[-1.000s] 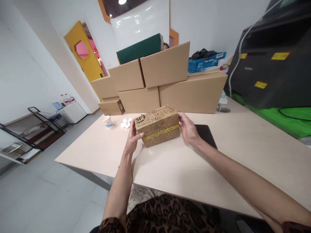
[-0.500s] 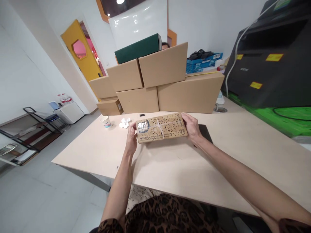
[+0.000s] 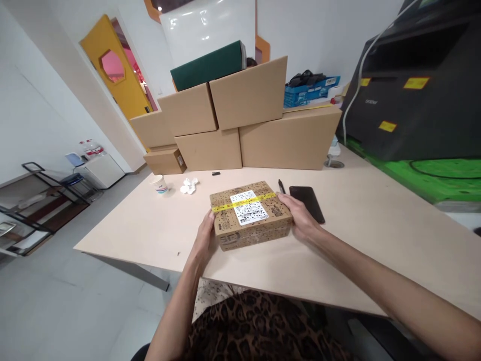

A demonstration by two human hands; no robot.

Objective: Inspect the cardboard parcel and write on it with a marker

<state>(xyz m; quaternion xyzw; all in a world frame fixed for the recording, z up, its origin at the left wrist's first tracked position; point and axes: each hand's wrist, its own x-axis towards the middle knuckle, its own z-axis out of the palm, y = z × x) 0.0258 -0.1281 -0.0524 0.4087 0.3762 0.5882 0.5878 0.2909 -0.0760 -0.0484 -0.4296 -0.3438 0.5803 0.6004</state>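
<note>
On the pale table (image 3: 376, 235), just in front of the stacked cardboard boxes (image 3: 240, 125), lies a printed brown parcel (image 3: 251, 215) with a white label and a yellow tape strip facing up. Left hand (image 3: 205, 239) presses flat against the parcel's left end, fingers closed onto it; right hand (image 3: 300, 220) clasps its right end the same way. Right of the parcel lie a black phone (image 3: 308, 203) and a pen (image 3: 280, 186). Left of it, well apart, stand a paper cup (image 3: 159, 184) and a crumpled tissue (image 3: 188, 186).
</note>
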